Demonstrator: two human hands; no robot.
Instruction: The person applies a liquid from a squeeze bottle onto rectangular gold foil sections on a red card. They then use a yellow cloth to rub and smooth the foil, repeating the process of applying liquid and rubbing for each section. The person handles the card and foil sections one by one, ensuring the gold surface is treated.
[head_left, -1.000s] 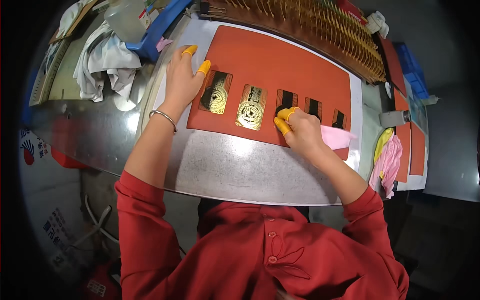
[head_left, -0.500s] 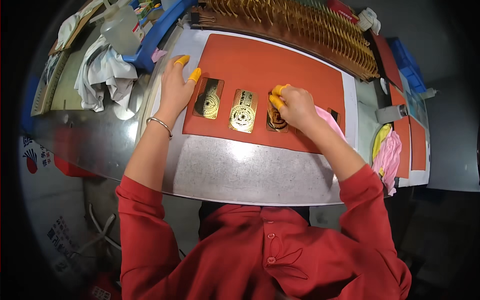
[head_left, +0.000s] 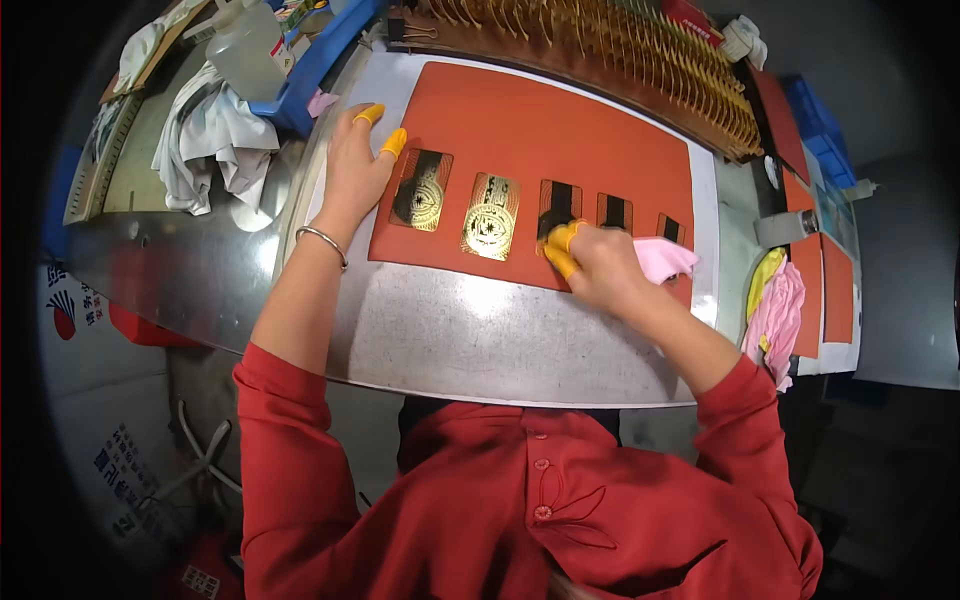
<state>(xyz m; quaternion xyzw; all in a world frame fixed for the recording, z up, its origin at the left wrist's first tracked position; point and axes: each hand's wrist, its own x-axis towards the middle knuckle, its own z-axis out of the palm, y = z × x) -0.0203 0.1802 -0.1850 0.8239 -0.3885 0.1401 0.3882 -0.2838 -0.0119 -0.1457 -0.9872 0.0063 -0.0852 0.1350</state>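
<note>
Several gold-and-black metal cards lie in a row on an orange mat. My left hand rests at the mat's left edge with its fingers apart, beside the leftmost card. It holds nothing; yellow finger cots cover its thumb and a finger. A shinier gold card lies between my hands. My right hand, also in yellow finger cots, is closed at the lower end of the middle card, hiding that end. A pink cloth sticks out from this hand's right side, over the mat.
Behind the mat stands a brown rack of upright gold pieces. On the left are a blue tray, a clear plastic bottle and a white rag. Another pink cloth hangs at the right edge near a grey cylinder.
My right hand has slid down the middle card toward me, and the pink cloth has shifted with it. The tops of more cards now show. My left hand stays in place.
</note>
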